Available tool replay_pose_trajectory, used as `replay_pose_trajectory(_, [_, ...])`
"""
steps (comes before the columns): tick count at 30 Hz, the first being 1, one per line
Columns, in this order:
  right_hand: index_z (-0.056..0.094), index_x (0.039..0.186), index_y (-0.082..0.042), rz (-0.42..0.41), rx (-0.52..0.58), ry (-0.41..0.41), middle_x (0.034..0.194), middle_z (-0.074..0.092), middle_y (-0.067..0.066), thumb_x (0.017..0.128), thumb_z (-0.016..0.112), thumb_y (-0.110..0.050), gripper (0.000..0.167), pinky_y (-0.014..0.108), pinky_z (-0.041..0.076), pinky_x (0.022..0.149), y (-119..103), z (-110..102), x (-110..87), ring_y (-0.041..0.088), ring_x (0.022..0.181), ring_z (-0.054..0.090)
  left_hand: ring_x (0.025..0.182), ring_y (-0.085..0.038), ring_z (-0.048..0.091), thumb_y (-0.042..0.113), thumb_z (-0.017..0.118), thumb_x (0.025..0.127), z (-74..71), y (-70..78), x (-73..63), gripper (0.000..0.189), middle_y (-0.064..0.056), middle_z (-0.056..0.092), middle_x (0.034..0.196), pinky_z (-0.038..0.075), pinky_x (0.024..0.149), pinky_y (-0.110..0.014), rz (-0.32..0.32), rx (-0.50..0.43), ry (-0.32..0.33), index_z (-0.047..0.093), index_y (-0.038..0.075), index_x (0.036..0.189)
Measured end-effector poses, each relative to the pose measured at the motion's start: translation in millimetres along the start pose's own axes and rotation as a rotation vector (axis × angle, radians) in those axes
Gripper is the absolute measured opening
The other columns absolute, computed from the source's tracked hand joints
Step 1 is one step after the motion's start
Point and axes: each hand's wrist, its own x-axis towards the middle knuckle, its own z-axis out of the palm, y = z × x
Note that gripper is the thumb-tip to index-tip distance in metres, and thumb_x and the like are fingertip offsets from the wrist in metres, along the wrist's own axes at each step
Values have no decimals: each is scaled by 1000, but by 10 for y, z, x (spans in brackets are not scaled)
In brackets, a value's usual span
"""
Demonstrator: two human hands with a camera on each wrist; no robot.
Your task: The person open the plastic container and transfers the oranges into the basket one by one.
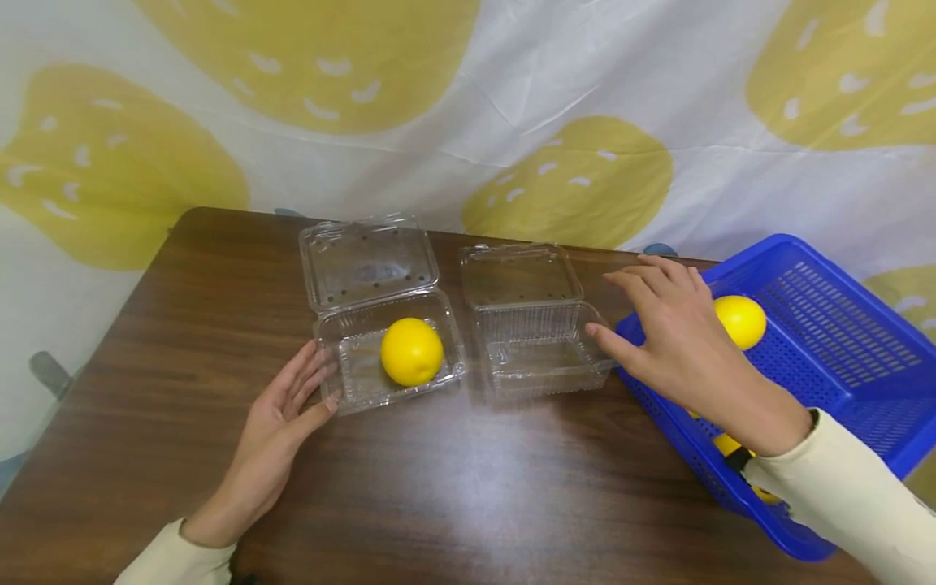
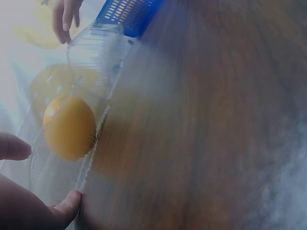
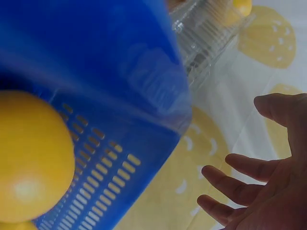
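Observation:
A round yellow fruit [image 1: 412, 352] lies in the right part of the base of a clear plastic clamshell box [image 1: 369, 266], whose lid is folded back. At that box's left side my left hand [image 1: 274, 426] rests, its thumb at the front corner and its fingers along the wall. A second clear clamshell box [image 1: 541, 345], also with its lid back, stands to the right with nothing in it. My right hand [image 1: 673, 341] hovers with spread fingers between this box and the blue basket [image 1: 870, 414], holding nothing. In the right wrist view, a large yellow fruit [image 3: 33, 158] shows inside the basket.
The basket, at the right of the brown wooden table [image 1: 468, 479], holds several yellow fruits, partly hidden by my right arm. A white cloth [image 1: 409, 162] printed with yellow shapes hangs behind the table's back edge.

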Motion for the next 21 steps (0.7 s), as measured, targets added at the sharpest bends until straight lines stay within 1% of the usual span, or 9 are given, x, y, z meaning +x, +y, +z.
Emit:
replay_pose_trajectory(5, [67,140,4,-19,11,7,140,66,26,95,85,-33,61,78,30,119,-84,50,60,52,145,44,153,-16,45,-4,64,106,-2,0,2,81,-23,33,176,47,116,-18,0,4,-1,22,3,174])
replay_pose_trajectory(10, [67,140,4,-60,19,13,139,67,27,95,86,-32,61,75,31,121,-183,86,132,52,144,46,153,-17,45,-3,65,106,-2,2,2,81,-23,33,176,47,115,-18,-2,9,1,22,4,175])
replay_pose_trajectory(14, [67,140,4,-88,27,16,139,67,26,94,87,-32,61,74,32,121,-276,140,193,51,144,46,153,-17,44,-3,65,106,-1,4,1,81,-23,33,176,47,115,-17,-6,12,1,22,4,175])
replay_pose_trajectory(17, [67,140,4,-99,35,10,139,67,25,95,86,-33,62,75,31,122,-356,188,229,50,145,46,154,-17,44,-3,65,106,-2,2,1,81,-22,33,176,47,115,-17,-7,14,0,22,4,175])
replay_pose_trajectory(21, [66,142,2,-100,38,-19,141,66,23,96,85,-37,63,77,29,123,-463,250,276,48,148,45,153,-17,44,-3,65,106,-5,1,2,81,-22,34,176,46,116,-17,-7,15,-3,22,4,175])
